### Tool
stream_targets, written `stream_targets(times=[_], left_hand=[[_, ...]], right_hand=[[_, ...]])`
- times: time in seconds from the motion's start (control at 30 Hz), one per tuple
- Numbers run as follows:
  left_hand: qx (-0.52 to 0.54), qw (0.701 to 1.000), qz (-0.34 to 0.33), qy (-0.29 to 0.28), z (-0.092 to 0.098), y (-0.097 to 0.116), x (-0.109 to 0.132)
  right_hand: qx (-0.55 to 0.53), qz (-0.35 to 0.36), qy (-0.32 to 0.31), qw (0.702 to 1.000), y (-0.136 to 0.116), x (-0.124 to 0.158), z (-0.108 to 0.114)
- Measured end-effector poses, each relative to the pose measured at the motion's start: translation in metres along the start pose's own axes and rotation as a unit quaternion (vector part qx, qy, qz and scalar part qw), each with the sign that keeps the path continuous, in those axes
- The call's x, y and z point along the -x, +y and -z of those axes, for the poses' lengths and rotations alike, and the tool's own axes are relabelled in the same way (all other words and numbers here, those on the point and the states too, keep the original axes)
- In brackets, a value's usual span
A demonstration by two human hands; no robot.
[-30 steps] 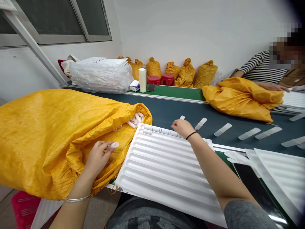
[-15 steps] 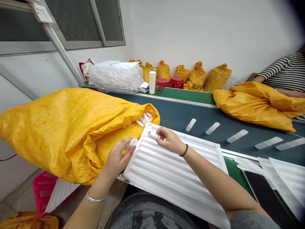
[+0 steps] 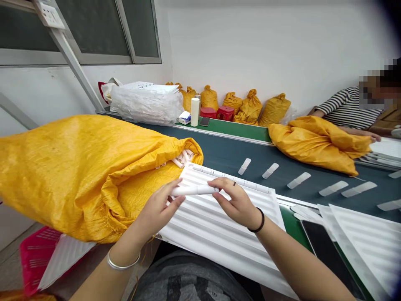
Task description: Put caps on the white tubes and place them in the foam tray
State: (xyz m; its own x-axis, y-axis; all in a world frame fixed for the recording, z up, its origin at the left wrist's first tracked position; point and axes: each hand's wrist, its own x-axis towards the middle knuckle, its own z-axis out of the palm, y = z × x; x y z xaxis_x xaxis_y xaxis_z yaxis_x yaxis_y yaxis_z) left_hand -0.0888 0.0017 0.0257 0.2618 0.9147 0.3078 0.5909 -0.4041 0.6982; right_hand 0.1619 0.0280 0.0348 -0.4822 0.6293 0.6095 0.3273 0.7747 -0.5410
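Observation:
Above a white ridged foam tray [image 3: 216, 228], a slim white plastic tube [image 3: 196, 190] lies level between my two hands. My left hand [image 3: 158, 209] pinches its left end, and my right hand [image 3: 238, 200] grips its right end with thumb and fingertips. It looks like two pieces set end to end. Similar white tubes [image 3: 238, 180] lie in a row in the tray's far groove. Left of the tray, a large yellow woven sack [image 3: 72, 163] lies on its side, with loose short white tubes [image 3: 181, 159] in its mouth.
Several frosted tubes [image 3: 299, 180] stand along the dark conveyor belt [image 3: 225, 148]. A black phone [image 3: 326, 251] and stacked trays [image 3: 360, 246] lie at my right. Across the belt, a person in a striped top [image 3: 344, 108] sits behind another yellow sack [image 3: 319, 142].
My hands, each with a separate white piece before, have come together and now hold one long tube between them. The view has turned slightly right, and the co-worker shows more.

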Motion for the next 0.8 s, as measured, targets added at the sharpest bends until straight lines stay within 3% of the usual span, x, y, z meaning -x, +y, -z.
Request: stream_targets(times=[0.1, 0.27, 0.5, 0.8], left_hand=[[0.066, 0.997, 0.038, -0.024, 0.006, 0.003, 0.002], [0.007, 0.998, -0.064, 0.026, 0.006, 0.012, 0.004], [-0.059, 0.982, -0.166, 0.069, 0.001, 0.017, 0.008], [-0.057, 0.979, -0.174, 0.087, -0.011, 0.027, 0.011]], right_hand=[[-0.005, -0.025, -0.003, 1.000, 0.000, 0.003, 0.003], [-0.029, -0.112, -0.010, 0.993, -0.003, 0.006, 0.006], [-0.170, -0.232, -0.034, 0.957, -0.008, 0.006, 0.011], [-0.164, -0.225, -0.041, 0.960, -0.017, 0.007, 0.006]])
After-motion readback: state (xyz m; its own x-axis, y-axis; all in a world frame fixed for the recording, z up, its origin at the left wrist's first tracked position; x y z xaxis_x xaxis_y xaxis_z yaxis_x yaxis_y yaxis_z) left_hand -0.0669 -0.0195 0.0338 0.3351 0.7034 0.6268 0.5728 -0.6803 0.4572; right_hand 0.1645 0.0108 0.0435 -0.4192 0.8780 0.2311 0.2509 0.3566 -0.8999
